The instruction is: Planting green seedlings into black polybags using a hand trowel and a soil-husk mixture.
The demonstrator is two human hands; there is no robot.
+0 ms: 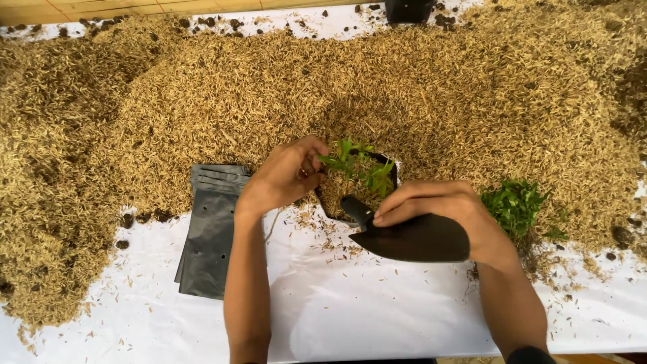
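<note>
A small black grow bag filled with rice husk stands at the middle of the table, with a green seedling rising from it. My left hand pinches the seedling's stem at the husk surface on the bag's left side. My right hand rests just right of the bag, fingers closed over a dark, flat scoop that lies on the white sheet.
A big heap of rice husk covers the far and left parts of the white table sheet. A stack of flat black bags lies left of my forearm. A bunch of green seedlings sits at the right.
</note>
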